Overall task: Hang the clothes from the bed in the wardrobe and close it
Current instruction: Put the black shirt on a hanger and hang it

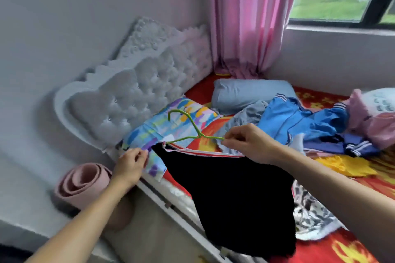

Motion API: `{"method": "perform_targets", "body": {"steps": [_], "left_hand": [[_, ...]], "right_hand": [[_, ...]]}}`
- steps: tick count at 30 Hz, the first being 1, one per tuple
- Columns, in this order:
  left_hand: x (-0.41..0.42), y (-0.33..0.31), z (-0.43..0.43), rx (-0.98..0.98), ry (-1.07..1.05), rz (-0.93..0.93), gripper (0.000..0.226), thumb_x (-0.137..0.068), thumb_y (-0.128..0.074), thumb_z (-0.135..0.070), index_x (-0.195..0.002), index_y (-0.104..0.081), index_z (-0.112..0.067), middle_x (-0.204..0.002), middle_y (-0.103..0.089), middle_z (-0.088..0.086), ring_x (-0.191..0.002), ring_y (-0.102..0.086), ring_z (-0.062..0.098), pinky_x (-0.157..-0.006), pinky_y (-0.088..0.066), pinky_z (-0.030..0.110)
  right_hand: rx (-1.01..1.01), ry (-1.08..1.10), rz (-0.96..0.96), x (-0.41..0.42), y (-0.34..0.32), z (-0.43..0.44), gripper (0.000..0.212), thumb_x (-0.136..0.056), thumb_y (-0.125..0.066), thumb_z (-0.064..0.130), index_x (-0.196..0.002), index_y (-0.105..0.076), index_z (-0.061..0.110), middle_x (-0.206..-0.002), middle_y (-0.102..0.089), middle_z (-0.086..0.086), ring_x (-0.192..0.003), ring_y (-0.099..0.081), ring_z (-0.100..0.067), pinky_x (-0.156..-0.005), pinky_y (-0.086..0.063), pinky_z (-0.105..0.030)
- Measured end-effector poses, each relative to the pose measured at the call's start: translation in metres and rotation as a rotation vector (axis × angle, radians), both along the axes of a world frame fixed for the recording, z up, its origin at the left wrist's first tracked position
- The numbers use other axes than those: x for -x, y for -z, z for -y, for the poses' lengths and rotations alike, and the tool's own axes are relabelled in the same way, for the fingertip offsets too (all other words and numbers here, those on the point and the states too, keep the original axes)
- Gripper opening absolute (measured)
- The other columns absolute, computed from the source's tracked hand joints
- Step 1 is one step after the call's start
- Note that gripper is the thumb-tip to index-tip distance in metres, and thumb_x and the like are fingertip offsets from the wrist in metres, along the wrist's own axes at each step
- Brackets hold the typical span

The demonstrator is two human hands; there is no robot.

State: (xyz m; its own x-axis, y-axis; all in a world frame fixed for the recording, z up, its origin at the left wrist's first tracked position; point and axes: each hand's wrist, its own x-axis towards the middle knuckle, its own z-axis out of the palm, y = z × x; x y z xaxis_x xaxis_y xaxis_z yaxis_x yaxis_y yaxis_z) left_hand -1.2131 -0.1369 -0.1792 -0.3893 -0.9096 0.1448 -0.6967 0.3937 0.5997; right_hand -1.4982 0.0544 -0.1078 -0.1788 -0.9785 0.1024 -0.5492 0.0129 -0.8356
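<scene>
- A bed [352, 247] with a red patterned sheet stands in the corner, with a tufted headboard [132, 92] on the left and a pink curtain [248, 17] beyond.
- A black garment [235, 188] hangs over the near bed edge, a green hanger [199, 134] at its striped collar.
- The left hand [130, 164] pinches the garment's left corner with curled fingers.
- The right hand [250, 143] pinches the hanger's right tip between thumb and forefinger.
- Blue clothes [299, 119] lie heaped on the far right.

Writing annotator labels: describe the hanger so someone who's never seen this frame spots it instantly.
Over the bed, near the tufted white headboard, the right hand pinches one end of the hanger. It is thin bright green wire, hook over a colourful pillow, one arm tucked into the neckline of a black garment; nothing else there is green wire.
</scene>
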Motion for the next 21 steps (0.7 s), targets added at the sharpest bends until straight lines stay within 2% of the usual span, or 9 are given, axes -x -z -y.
{"method": "perform_targets", "body": {"steps": [2, 4, 6, 9, 12, 15, 18, 21], "left_hand": [[-0.067, -0.015, -0.019, 0.049, -0.105, 0.019, 0.026, -0.096, -0.053, -0.025, -0.086, -0.067, -0.005, -0.088, -0.067, 0.013, -0.088, -0.061, 0.032, -0.069, -0.035, 0.032], [-0.127, -0.036, -0.039, 0.094, -0.230, 0.052, 0.024, -0.096, -0.054, -0.022, -0.092, -0.070, -0.004, -0.091, -0.068, 0.015, -0.089, -0.061, 0.032, -0.067, -0.031, 0.030], [-0.190, -0.051, -0.052, 0.086, -0.332, 0.063, 0.026, -0.096, -0.054, -0.025, -0.094, -0.070, -0.005, -0.091, -0.070, 0.016, -0.088, -0.063, 0.034, -0.069, -0.038, 0.034], [-0.278, -0.071, -0.074, 0.076, -0.446, 0.067, 0.029, -0.095, -0.053, -0.028, -0.080, -0.066, -0.007, -0.074, -0.067, 0.015, -0.075, -0.063, 0.034, -0.065, -0.044, 0.038], [-0.355, -0.093, -0.101, 0.134, -0.539, 0.077, 0.033, -0.096, -0.051, -0.028, -0.069, -0.058, -0.009, -0.058, -0.057, 0.007, -0.064, -0.057, 0.031, -0.059, -0.040, 0.038], [-0.435, -0.106, -0.123, 0.177, -0.619, 0.085, 0.038, -0.095, -0.052, -0.030, -0.064, -0.051, -0.009, -0.052, -0.051, 0.005, -0.062, -0.055, 0.033, -0.057, -0.040, 0.040], [-0.521, -0.117, -0.138, 0.168, -0.667, 0.117, 0.040, -0.094, -0.052, -0.036, -0.065, -0.053, -0.008, -0.057, -0.058, 0.005, -0.064, -0.058, 0.032, -0.061, -0.045, 0.041], [-0.600, -0.134, -0.146, 0.165, -0.674, 0.140, 0.043, -0.094, -0.051, -0.038, -0.066, -0.052, -0.006, -0.059, -0.059, 0.008, -0.064, -0.057, 0.031, -0.062, -0.044, 0.040]], "right_hand": [[-0.018, -0.110, 0.018, -0.043, -0.016, 0.008, 0.009, -0.091, -0.066, 0.020, -0.083, -0.069, 0.021, -0.058, -0.046, 0.003, -0.055, -0.036, -0.010, -0.052, -0.029, -0.025], [-0.025, -0.209, 0.013, -0.088, -0.030, 0.018, 0.011, -0.091, -0.066, 0.023, -0.086, -0.073, 0.016, -0.058, -0.045, 0.000, -0.054, -0.036, -0.011, -0.050, -0.029, -0.025], [-0.036, -0.293, -0.004, -0.137, -0.046, 0.024, 0.016, -0.090, -0.067, 0.023, -0.085, -0.073, 0.010, -0.055, -0.047, 0.004, -0.050, -0.037, -0.006, -0.049, -0.030, -0.022], [-0.064, -0.395, -0.011, -0.207, -0.069, 0.031, 0.020, -0.090, -0.065, 0.020, -0.078, -0.070, 0.006, -0.054, -0.049, 0.004, -0.049, -0.040, -0.006, -0.051, -0.036, -0.024], [-0.071, -0.475, -0.017, -0.279, -0.093, 0.039, 0.027, -0.089, -0.065, 0.019, -0.065, -0.063, 0.007, -0.052, -0.051, 0.002, -0.048, -0.043, -0.010, -0.051, -0.037, -0.025], [-0.083, -0.542, 0.017, -0.355, -0.112, 0.049, 0.028, -0.087, -0.066, 0.014, -0.061, -0.061, 0.005, -0.052, -0.048, -0.003, -0.048, -0.040, -0.014, -0.048, -0.032, -0.025], [-0.069, -0.569, 0.078, -0.434, -0.122, 0.066, 0.025, -0.090, -0.064, 0.013, -0.068, -0.067, 0.003, -0.054, -0.048, -0.003, -0.050, -0.039, -0.016, -0.049, -0.031, -0.026], [-0.082, -0.513, 0.162, -0.515, -0.124, 0.092, 0.023, -0.091, -0.062, 0.013, -0.074, -0.070, 0.000, -0.054, -0.048, -0.004, -0.049, -0.036, -0.015, -0.047, -0.030, -0.024]]}}
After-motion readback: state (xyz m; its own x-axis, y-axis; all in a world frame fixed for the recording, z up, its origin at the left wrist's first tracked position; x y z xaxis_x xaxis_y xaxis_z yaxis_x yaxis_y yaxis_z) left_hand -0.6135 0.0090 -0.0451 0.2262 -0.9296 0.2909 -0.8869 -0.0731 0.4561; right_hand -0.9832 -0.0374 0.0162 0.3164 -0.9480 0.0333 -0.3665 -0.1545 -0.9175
